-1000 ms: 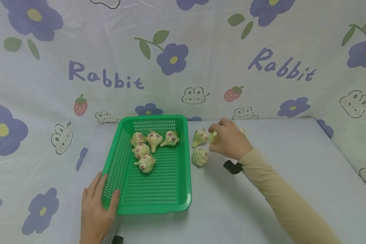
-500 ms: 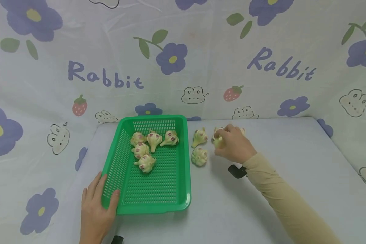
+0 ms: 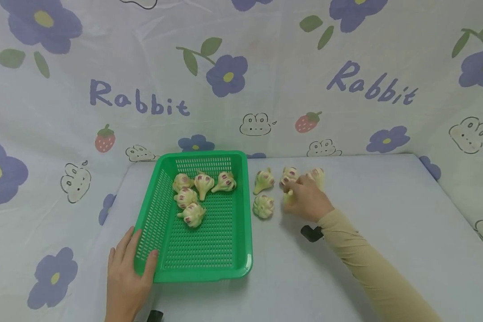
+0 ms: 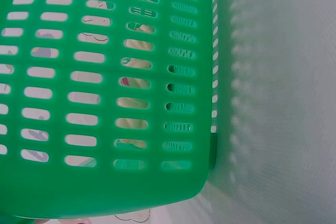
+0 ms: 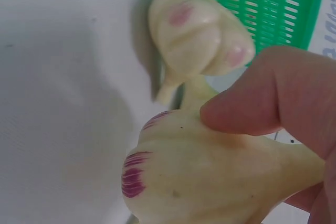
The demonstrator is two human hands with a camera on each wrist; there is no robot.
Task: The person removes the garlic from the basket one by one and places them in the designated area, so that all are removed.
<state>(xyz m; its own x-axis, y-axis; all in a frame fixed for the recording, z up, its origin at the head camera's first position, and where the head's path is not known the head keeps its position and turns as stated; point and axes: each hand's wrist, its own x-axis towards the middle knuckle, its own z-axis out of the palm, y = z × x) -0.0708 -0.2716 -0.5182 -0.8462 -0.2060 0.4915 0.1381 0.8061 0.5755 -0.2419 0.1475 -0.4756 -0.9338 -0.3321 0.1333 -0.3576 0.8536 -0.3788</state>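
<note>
My right hand [image 3: 307,199] pinches a garlic bulb [image 5: 178,169], cream with purple streaks, thumb along its upper side. In the head view the hand hides most of that bulb; whether it touches the table cannot be told. Another garlic bulb [image 5: 199,32] lies just beyond it in the right wrist view. Around the hand are garlic bulbs at the back [image 3: 288,175] and to the right [image 3: 317,176]. My left hand [image 3: 128,275] rests at the near left corner of a green plastic basket [image 3: 203,276], fingers extended along the outside, thumb at the rim. Several bulbs lie inside the basket.
Right of the basket, one garlic bulb [image 3: 264,180] lies behind another bulb [image 3: 263,206]. White cloth covers the table [image 3: 386,210], and a patterned curtain [image 3: 290,80] hangs along its back edge. A black piece [image 3: 311,233] shows under the right wrist.
The right hand has shifted right with its garlic bulb, then slightly nearer, uncovering the bulbs behind it. Left hand and basket have stayed in place.
</note>
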